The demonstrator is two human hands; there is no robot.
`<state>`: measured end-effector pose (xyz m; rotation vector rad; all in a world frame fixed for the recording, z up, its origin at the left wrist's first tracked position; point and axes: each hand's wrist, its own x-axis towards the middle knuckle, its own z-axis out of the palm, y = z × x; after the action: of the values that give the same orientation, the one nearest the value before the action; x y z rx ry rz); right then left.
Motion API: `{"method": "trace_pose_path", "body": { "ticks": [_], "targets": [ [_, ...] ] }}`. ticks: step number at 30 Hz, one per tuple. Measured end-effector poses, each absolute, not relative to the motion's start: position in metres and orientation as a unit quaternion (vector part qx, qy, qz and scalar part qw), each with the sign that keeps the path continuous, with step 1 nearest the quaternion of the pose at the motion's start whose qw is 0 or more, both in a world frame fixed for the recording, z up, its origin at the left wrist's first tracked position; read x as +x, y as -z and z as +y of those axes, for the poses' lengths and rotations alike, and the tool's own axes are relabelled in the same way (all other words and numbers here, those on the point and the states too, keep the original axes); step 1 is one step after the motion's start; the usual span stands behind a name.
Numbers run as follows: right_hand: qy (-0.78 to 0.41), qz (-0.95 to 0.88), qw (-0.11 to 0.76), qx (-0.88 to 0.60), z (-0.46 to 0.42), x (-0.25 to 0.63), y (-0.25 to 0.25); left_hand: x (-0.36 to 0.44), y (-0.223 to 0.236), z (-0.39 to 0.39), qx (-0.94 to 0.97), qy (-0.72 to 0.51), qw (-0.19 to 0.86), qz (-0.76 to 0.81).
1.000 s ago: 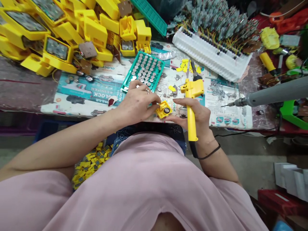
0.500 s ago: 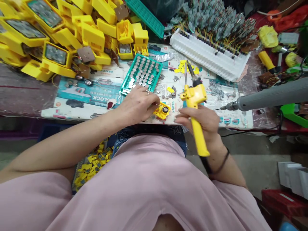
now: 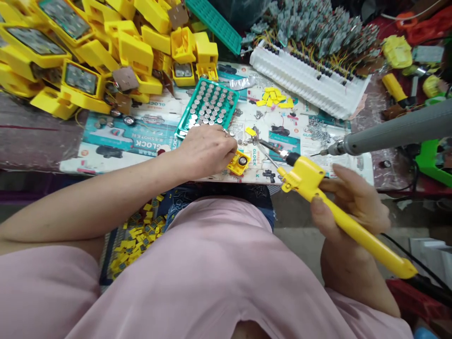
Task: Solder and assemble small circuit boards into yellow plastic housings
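Note:
A yellow soldering gun [image 3: 310, 176] with a dark cord is gripped in my right hand [image 3: 356, 207], its metal tip pointing up and left above the board. My left hand [image 3: 210, 150] is closed, fingertips pinched together at the left edge of a small yellow plastic housing [image 3: 233, 168]. What those fingers hold is hidden. A round dark part with a silvery centre [image 3: 242, 161] sits inside the housing. Just beyond my left hand lies a green tray [image 3: 231, 110] of round silver button cells [image 3: 208, 106], partly covered by the hand.
Yellow casings [image 3: 136, 52] are heaped at the back left. A white ridged rack [image 3: 303, 80] holds wired circuit boards. Small yellow pieces [image 3: 271, 96] lie on the printed sheet. A grey electric screwdriver [image 3: 388, 129] juts in from the right. Small yellow parts [image 3: 137, 240] fill a container below the table.
The soldering gun has swung from upright to slanting, its tip now lower and farther left. My right hand has moved right and nearer to me. My left hand has shifted slightly.

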<state>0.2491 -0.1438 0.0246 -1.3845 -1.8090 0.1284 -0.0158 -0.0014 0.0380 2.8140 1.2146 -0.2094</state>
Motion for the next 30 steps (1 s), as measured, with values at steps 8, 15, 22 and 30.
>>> {"method": "trace_pose_path", "body": {
  "ticks": [8, 15, 22, 30],
  "targets": [
    [-0.054, -0.787, 0.431, -0.438, -0.130, 0.234, -0.028, -0.015, -0.040, 0.001, 0.909, 0.047, 0.067, 0.410],
    [-0.029, -0.836, 0.381, -0.393, -0.118, 0.228, -0.032, -0.012, -0.043, 0.001, 0.916, 0.049, 0.044, 0.396],
    [-0.044, -0.875, 0.308, -0.372, -0.119, 0.229, -0.044, -0.011, -0.040, 0.003, 0.914, 0.058, 0.059, 0.398],
    [-0.026, -0.870, 0.300, -0.391, -0.116, 0.231, -0.050, -0.009, -0.043, 0.004, 0.909, 0.085, 0.072, 0.402]
  ]
}}
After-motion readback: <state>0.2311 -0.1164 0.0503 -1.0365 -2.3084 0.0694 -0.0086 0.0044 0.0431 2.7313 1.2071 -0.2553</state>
